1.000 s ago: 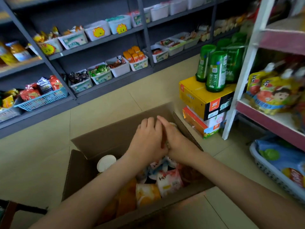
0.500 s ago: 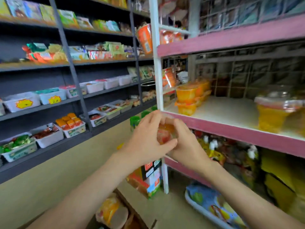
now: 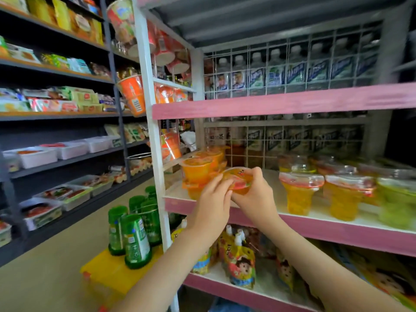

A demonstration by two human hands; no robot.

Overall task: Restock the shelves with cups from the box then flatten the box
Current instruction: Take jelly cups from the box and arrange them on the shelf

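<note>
Both hands are clamping one jelly cup (image 3: 239,181) between them: the left hand (image 3: 212,201) is curling round its near-left side and the right hand (image 3: 256,195) is pinching its right rim. The cup is hovering tilted, lid towards the camera, above the front edge of the pink-fronted shelf (image 3: 337,235). Bare board is lying just beyond it, between the stack of orange cups (image 3: 198,170) at the shelf's left end and the tall yellow cups (image 3: 299,194) rightward. Dark print on the lid is too blurred to read. The box is out of view.
</note>
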